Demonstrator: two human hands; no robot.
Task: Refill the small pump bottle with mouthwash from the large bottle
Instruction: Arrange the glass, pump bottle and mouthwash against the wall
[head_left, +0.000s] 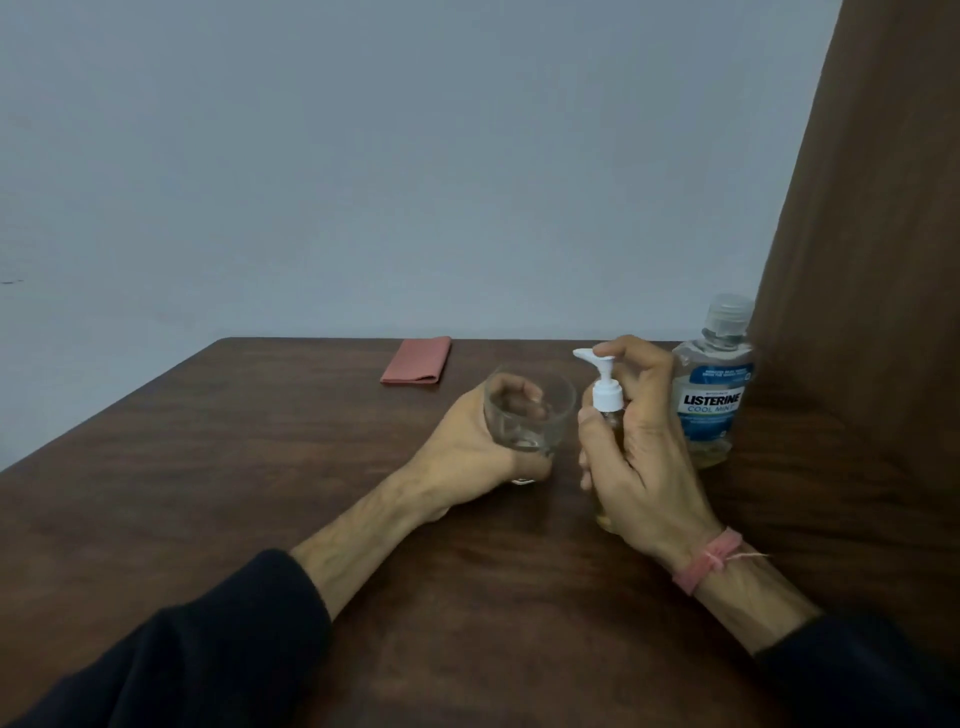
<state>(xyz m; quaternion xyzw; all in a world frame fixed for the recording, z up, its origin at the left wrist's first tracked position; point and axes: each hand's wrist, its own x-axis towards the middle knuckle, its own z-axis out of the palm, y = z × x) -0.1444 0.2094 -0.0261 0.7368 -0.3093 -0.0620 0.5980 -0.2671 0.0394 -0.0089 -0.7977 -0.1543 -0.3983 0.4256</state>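
My right hand (641, 457) grips the small pump bottle (607, 400), which stands upright on the brown table (260, 467); its forefinger lies on top of the white pump head, whose spout points left. The bottle's lower body is mostly hidden by my fingers; yellowish liquid shows at its base. My left hand (475, 449) holds a clear glass cup (530, 415) just left of the spout, tilted slightly, fingers curled round it. The large mouthwash bottle (714, 395) with a blue label and clear cap stands upright behind my right hand, capped.
A folded pink cloth (417, 360) lies near the table's far edge. A brown curtain (857, 312) hangs on the right, touching the large bottle. A plain wall stands behind the table.
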